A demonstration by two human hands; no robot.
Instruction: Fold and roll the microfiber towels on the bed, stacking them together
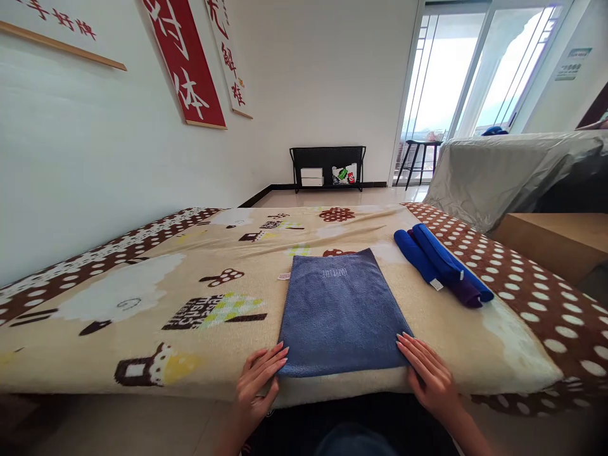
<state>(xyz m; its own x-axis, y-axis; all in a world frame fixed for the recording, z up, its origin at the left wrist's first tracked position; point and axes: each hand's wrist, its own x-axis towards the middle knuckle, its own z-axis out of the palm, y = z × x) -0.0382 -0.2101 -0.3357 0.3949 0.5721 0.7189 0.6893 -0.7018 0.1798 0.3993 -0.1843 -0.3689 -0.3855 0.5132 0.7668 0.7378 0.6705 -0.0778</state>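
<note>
Towel: a grey-blue towel (342,316) lies spread flat on the blanket (266,354), at its near edge and between the two hands; pale lettering shows by its far edge, and a small tag pokes out at its left side.
Left hand: the hand (259,380) is open, fingers nearly straight and the thumb apart, fingertips resting on the towel's near left corner; I see no grip closed on it.
Right hand: this one (430,377) is open too, fingers stretched over the near right corner, thumb lower down by the blanket's edge.
Rolled cloths: blue and purple rolls (434,263) lie together to the right of the towel, well apart from the hands, a white label on one.
Blanket: cream, with sheep and house pictures and a brown, white-dotted border.
Far wall: a black rack (327,168) stands against it, holding a white box (312,177).
By the glass door: a dark stool (420,152).
Right side: a silvery cover (503,171) drapes over something bulky, near a brown box (555,244).
</note>
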